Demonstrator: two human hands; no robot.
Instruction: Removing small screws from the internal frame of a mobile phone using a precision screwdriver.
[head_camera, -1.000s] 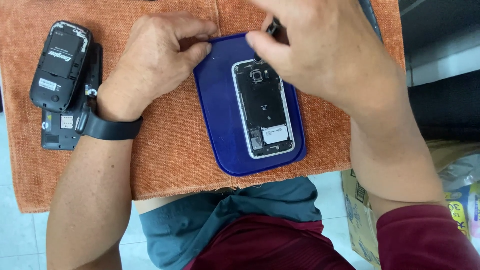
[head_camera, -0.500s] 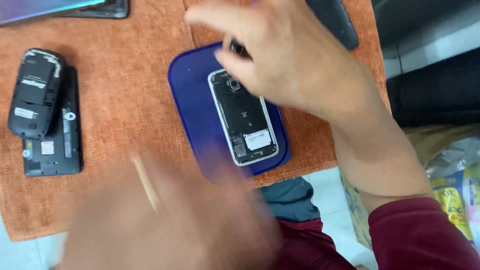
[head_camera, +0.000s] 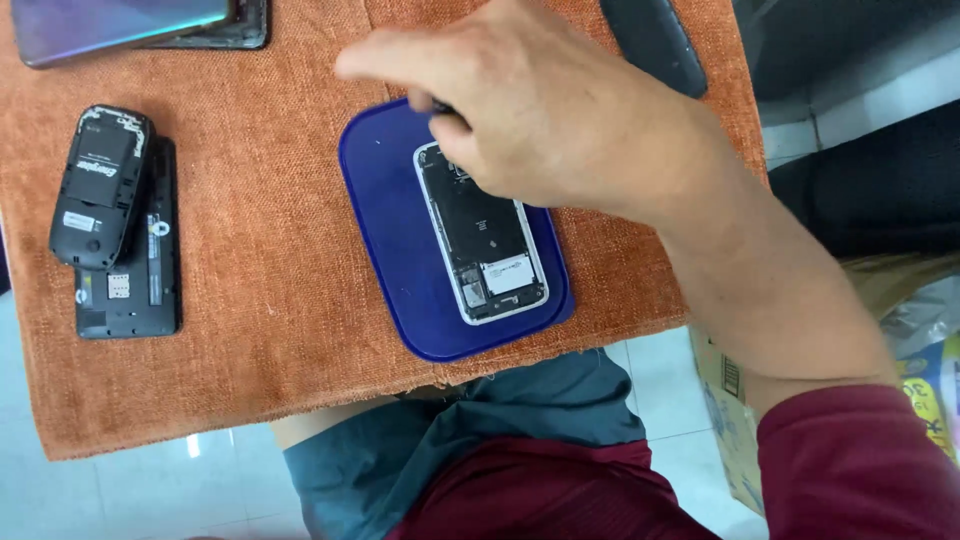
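The opened phone (head_camera: 483, 235), back cover off, lies on a blue tray (head_camera: 385, 230), probably so small bits don't roll away. The right hand (head_camera: 545, 120) hovers over its top end, pinching a small dark tool, I think. The orange cloth (head_camera: 260, 300) pads the worktop; left hand's out of view.

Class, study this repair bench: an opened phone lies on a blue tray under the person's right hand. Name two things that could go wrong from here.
1. The opened phone lies with its insides bare, and the right hand holds a small dark tool over its top end; a slip might scratch components.
2. The blue tray sits close to the near edge of the orange cloth, above the lap; a nudge might tip it off.
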